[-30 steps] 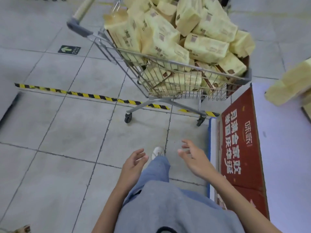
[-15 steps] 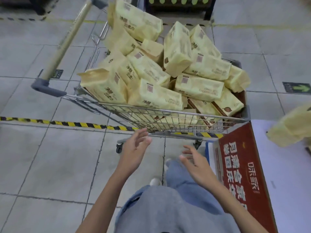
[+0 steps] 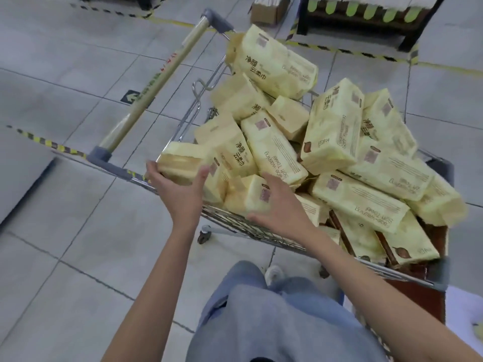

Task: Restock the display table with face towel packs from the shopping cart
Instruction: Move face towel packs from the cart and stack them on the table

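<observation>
The shopping cart (image 3: 261,229) stands right in front of me, heaped with several pale yellow face towel packs (image 3: 337,129). My left hand (image 3: 180,190) grips the end of one pack (image 3: 180,163) at the cart's near left corner, fingers on its left side and thumb on its right. My right hand (image 3: 281,202) clasps the neighbouring pack (image 3: 244,195), fingers over its top and thumb low on its near end. A corner of the display table (image 3: 465,304) shows at the lower right, behind the cart.
The cart's long handle (image 3: 156,92) points away to the upper left. Black-and-yellow tape (image 3: 49,143) runs across the grey tiled floor. A dark stand (image 3: 366,19) and a cardboard box (image 3: 269,9) sit at the far top. My legs and shoe (image 3: 273,274) are below the cart.
I stepped up to the cart and both hands rose from in front of my legs onto packs at its near edge. The display table slid almost out of view to the right.
</observation>
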A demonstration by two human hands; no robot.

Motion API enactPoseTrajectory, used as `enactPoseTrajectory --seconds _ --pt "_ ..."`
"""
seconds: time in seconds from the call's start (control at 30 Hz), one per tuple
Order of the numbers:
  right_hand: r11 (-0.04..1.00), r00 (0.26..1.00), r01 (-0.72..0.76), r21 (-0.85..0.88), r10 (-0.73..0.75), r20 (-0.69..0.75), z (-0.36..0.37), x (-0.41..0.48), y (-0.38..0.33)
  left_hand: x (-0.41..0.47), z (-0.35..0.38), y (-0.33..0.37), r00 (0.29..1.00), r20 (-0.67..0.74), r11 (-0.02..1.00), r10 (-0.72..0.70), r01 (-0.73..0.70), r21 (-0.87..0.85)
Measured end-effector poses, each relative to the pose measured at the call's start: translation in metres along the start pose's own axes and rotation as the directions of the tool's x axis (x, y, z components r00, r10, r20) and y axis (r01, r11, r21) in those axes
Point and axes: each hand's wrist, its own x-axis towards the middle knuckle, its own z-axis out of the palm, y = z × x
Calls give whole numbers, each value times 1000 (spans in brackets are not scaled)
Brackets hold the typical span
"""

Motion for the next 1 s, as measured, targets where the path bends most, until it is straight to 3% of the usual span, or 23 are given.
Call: enactPoseTrajectory --seconds 0.17,0.33,0.73,1.0 --pt "984 998 63 -167 -65 -2 15 18 11 16 16 -7 998 -51 997 -34 37 64" --pt "983 993 70 -172 -84 -80 18 20 15 19 23 -18 998 -64 999 -23 26 42" --pt "993 976 87 81 -69 -207 0 6 24 21 26 -5 990 -128 997 -66 60 -54" --pt "962 897 209 174 -118 -426 -29 -27 23 8 31 39 999 -26 984 25 -30 -173"
